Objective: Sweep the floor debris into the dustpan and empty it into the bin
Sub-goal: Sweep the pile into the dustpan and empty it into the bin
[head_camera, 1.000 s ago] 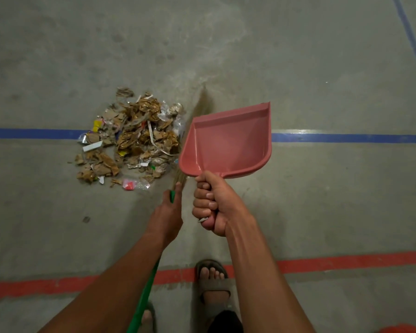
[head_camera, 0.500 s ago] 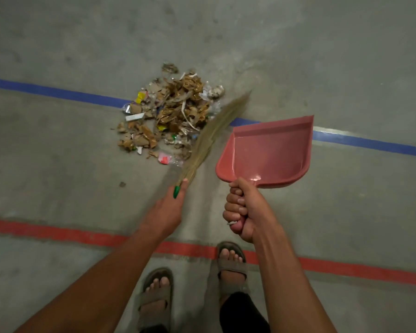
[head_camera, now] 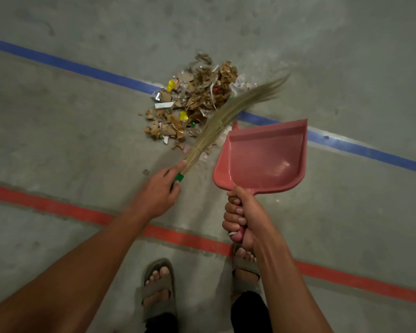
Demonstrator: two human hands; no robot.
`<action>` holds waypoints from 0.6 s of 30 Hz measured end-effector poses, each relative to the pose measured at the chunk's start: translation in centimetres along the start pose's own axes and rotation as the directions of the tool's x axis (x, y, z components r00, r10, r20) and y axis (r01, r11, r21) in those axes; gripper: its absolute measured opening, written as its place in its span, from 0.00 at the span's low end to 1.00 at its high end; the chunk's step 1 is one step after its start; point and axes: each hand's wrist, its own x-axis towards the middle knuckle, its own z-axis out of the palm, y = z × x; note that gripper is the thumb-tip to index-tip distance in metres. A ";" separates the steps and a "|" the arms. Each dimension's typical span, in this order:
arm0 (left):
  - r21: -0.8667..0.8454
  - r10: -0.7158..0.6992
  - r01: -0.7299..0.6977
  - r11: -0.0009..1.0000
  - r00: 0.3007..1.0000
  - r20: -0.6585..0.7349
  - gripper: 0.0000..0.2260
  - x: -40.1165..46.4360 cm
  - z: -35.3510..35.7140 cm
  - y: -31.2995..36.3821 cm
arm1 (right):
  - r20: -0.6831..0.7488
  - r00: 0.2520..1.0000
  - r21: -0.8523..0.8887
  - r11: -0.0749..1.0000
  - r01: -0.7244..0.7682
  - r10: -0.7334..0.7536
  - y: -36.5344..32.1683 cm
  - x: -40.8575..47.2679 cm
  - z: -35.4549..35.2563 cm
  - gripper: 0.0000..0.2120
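Pink plastic dustpan [head_camera: 262, 155] light, stiff, right hand [head_camera: 243, 216] fisted on handle | left hand [head_camera: 157, 192] grips grass broom [head_camera: 226, 116], bristles floppy | debris pile [head_camera: 193, 102] on blue line, light, scatters easily

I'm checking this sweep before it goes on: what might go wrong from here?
1. The pink dustpan, gripped by the right hand, looks lifted, its mouth aimed past the debris pile; a stroke now would likely miss it.
2. The broom, held by the left hand, lies across the pile's right edge; a quick flick may scatter the light scraps over the blue line.
3. No bin is in view, so the carry could spill.
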 end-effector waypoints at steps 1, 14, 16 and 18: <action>-0.023 0.009 -0.010 1.000 1.000 -0.029 0.28 0.1 -1.1 -1.0 | 0.006 1.000 -0.006 1.000 0.001 -0.001 0.3 0.3 0.6 0.18; 0.130 -0.348 0.359 0.924 0.932 -0.100 0.28 13.5 -5.1 -10.4 | 0.057 0.998 -0.019 0.999 -0.029 0.030 -1.2 4.6 4.5 0.17; 0.208 -0.387 0.383 0.900 0.922 -0.027 0.28 15.2 -5.1 -10.9 | 0.061 0.998 -0.008 1.000 -0.030 0.031 -1.6 5.2 4.8 0.17; 0.268 -0.354 0.326 0.906 0.933 0.061 0.28 15.9 -4.9 -11.0 | 0.068 0.997 -0.007 0.999 -0.036 0.036 -1.8 5.4 4.9 0.17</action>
